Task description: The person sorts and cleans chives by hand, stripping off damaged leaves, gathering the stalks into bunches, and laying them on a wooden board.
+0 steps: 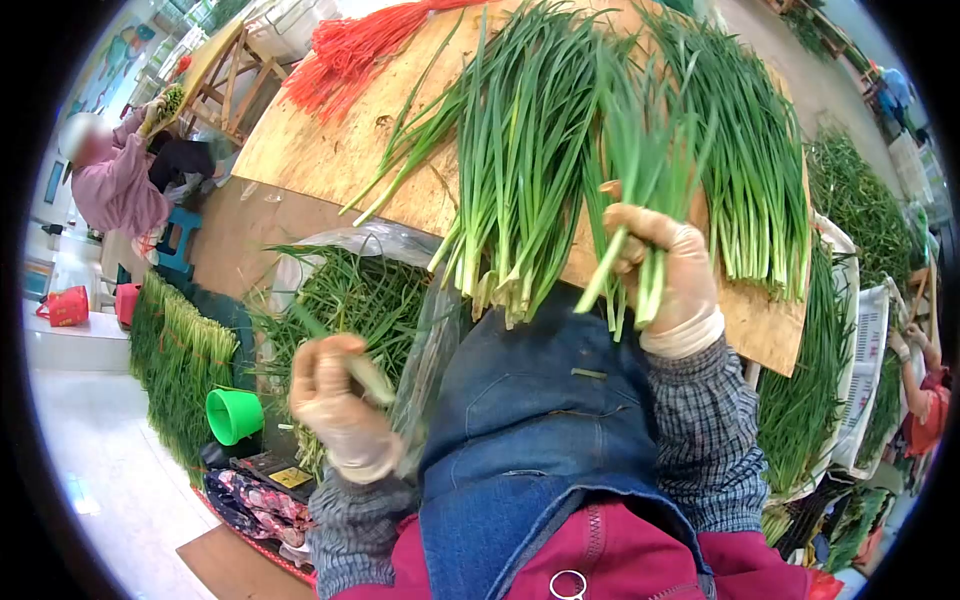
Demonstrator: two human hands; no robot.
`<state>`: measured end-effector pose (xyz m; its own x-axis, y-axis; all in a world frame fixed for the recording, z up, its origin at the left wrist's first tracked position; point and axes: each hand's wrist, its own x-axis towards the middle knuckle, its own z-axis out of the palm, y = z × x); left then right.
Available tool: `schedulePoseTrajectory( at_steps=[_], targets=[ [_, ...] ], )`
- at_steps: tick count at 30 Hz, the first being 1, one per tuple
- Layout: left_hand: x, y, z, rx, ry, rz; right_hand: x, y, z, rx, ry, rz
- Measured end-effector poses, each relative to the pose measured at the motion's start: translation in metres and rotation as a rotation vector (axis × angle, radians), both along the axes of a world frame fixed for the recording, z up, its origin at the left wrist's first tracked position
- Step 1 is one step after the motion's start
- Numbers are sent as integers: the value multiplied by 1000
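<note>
My right hand (665, 265), in a pale translucent glove, is closed round a few green leafy stalks (650, 165) above the wooden board's front edge. Their pale ends point down toward me and the leaves are blurred. My left hand (345, 405), gloved too, is at the lower left over a crate of loose leaves (350, 310). A blurred piece of pale green stalk (368, 378) shows at its fingers, which are bent together. On the wooden board (320, 160) lie a large bundle of green stalks (520, 170) and another bundle (745, 150) to its right.
Red ties (350, 55) lie at the board's far left. A green bucket (235, 415) and upright stalk bundles (185, 350) stand at the left. One person (120, 180) sits beyond them; another person (925, 400) is at the far right near a white crate (862, 370).
</note>
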<state>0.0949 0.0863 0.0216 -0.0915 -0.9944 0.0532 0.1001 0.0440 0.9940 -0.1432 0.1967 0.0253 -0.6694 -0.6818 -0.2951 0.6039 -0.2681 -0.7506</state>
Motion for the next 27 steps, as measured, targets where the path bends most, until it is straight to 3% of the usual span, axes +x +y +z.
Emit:
schedulePoseTrajectory(
  at_steps=[1,4,5,7,9,11,14,15,17,19,20,23,26,27],
  targets=[
    [18,-10,-9,25,-58,120,-6,2,-3,-28,-44,-37],
    [45,-21,-15,65,-581,-63,-8,3,-2,-60,-249,-27],
    [38,-15,-21,-104,-552,-117,-3,1,3,-37,-267,-19],
    [0,-10,-12,-704,-610,-231,-1,3,-1,-40,-301,139],
    [-40,-6,0,-943,-560,-366,2,-1,-5,-115,-373,119],
    [-73,0,9,-1100,-660,-450,-4,0,-9,-147,-432,76],
    [-110,3,3,-1123,-1022,-465,0,9,4,-208,-258,71],
    [-119,2,-6,-1086,-1146,-463,-1,11,6,-226,-235,78],
    [-127,-6,-23,-1096,-1084,-391,-4,15,8,-265,-188,88],
    [-121,-15,-27,-839,-704,-433,-6,10,3,-166,-140,36],
    [-114,-18,-11,-374,-568,-588,-2,7,4,-94,-120,22],
    [-92,-27,16,263,-195,-671,13,-4,0,33,-110,51],
    [-68,-16,32,242,0,-459,23,-9,5,28,-114,89],
    [-52,-18,30,118,-7,-360,23,-11,4,30,-99,85]
  ],
)
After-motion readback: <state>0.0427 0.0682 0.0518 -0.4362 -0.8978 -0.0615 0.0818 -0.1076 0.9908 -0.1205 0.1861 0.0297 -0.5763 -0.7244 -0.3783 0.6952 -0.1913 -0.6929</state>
